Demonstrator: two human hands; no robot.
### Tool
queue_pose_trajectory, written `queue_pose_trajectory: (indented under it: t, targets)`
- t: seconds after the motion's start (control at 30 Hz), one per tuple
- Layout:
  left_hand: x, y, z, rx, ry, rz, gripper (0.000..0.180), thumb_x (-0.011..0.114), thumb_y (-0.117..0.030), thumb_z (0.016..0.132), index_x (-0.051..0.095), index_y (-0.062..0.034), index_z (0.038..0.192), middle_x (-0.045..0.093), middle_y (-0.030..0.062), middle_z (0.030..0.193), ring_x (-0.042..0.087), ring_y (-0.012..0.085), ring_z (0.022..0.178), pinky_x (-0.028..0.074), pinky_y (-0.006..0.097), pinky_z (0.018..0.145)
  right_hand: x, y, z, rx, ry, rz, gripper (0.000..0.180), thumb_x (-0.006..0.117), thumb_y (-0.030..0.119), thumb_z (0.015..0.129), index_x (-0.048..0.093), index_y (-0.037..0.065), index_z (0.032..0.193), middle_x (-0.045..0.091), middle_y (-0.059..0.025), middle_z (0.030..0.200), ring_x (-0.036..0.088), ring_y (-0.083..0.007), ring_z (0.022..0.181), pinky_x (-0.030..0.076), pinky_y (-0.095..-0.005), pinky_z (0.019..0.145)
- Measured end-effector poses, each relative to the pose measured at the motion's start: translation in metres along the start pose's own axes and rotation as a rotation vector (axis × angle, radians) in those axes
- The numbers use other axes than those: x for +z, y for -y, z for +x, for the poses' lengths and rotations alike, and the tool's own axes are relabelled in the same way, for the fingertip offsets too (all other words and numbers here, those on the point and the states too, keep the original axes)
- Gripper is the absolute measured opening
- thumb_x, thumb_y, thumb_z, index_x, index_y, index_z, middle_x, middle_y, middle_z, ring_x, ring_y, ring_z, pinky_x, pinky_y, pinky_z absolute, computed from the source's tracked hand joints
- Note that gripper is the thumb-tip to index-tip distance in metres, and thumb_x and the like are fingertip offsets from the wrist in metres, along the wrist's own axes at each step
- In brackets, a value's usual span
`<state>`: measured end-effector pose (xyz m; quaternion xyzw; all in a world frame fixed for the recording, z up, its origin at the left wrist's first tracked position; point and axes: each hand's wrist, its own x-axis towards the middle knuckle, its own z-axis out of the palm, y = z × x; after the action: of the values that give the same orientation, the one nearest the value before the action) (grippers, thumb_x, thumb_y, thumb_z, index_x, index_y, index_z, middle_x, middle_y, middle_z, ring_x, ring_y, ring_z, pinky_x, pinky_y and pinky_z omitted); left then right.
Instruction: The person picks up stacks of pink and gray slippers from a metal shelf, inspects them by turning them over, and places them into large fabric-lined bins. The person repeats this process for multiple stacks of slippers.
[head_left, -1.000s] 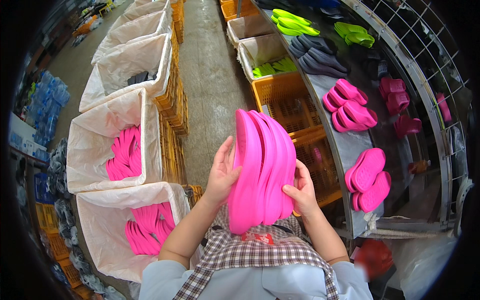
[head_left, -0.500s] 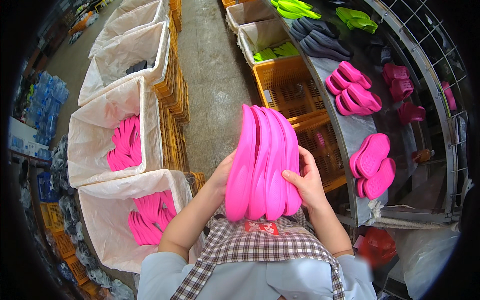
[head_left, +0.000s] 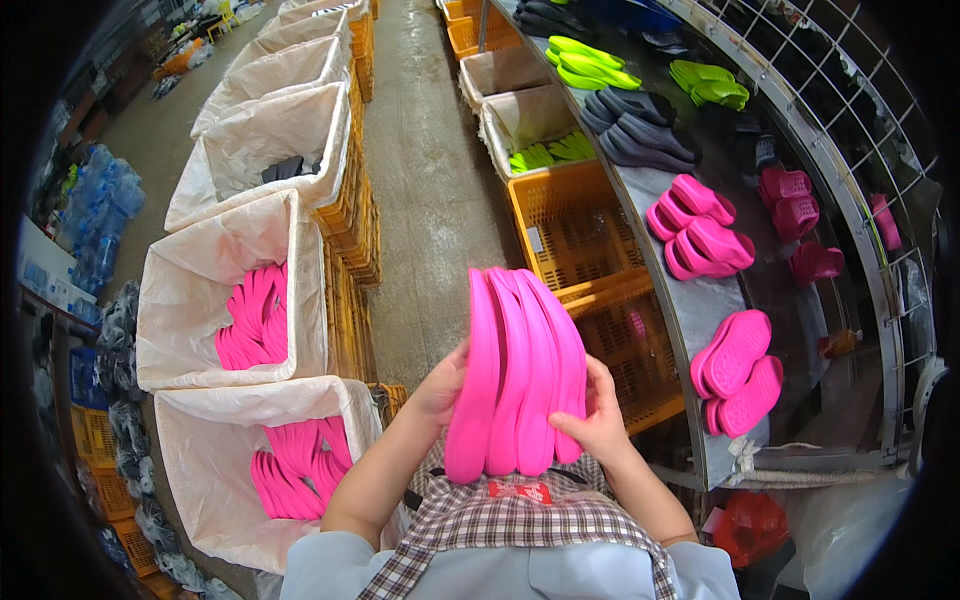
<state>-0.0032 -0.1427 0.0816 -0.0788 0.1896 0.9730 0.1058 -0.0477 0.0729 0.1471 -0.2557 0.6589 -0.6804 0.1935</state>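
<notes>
Several bright pink clogs [head_left: 515, 375] are pressed together side by side, standing on edge in front of my checked apron. My left hand [head_left: 440, 388] grips the bundle from its left side, its fingers mostly hidden behind the outer clog. On the other side my right hand [head_left: 597, 420] is closed round the rightmost clog, with the thumb lying on the near face. More pink clogs [head_left: 300, 465] lie in the lined basket [head_left: 200, 400] at my near left. A further heap of pink clogs [head_left: 255, 310] fills part of the basket [head_left: 215, 235] beyond it.
A row of lined baskets on stacked orange crates [head_left: 350, 310] runs away on the left. At right, a curved grey table [head_left: 712, 292] carries pink clogs [head_left: 738, 370], dark clogs [head_left: 640, 130] and lime clogs [head_left: 590, 65]. Orange crates [head_left: 575, 225] stand beside it; a wire grid [head_left: 850, 90] rises behind.
The view has shifted, showing more of the far aisle. The held bundle of pink clogs sits lower in the picture, and both hands keep their hold on it.
</notes>
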Motion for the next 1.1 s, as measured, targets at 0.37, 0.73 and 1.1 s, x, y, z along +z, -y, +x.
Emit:
queue_pose_trajectory:
  t: [0.37,0.73,1.1]
  targets:
    - [-0.014,-0.010,-0.001,0.010,0.147,0.142,0.077,0.071,-0.007,0.081,0.028,-0.0125,0.146,0.049,0.0097,0.134,0.052,0.0222,0.119,0.047,0.039,0.097,-0.002,-0.016,-0.001,-0.267,0.071,-0.071,0.081,0.081,0.013,0.070,0.035,0.014,0.137,0.031,-0.0172,0.140,0.035,-0.0308,0.132,0.031,-0.0451,0.107]
    - [0.004,-0.029,-0.011,0.037,0.264,0.279,0.086,0.076,-0.015,0.078,0.025,-0.0069,0.147,0.043,0.0087,0.141,0.042,0.0205,0.129,0.035,0.038,0.106,-0.003,-0.026,-0.001,-0.380,0.047,-0.126,0.078,0.082,0.015,0.069,0.037,0.015,0.132,0.031,-0.0203,0.138,0.037,-0.0325,0.129,0.034,-0.0457,0.105]
    - [0.012,-0.035,-0.011,0.056,0.327,0.417,0.085,0.074,-0.016,0.081,0.023,-0.0050,0.147,0.041,0.0083,0.143,0.040,0.0187,0.130,0.032,0.036,0.108,-0.005,-0.035,-0.002,-0.417,0.051,-0.099,0.080,0.080,0.011,0.069,0.032,0.016,0.133,0.032,-0.0217,0.137,0.038,-0.0332,0.128,0.037,-0.0459,0.102]
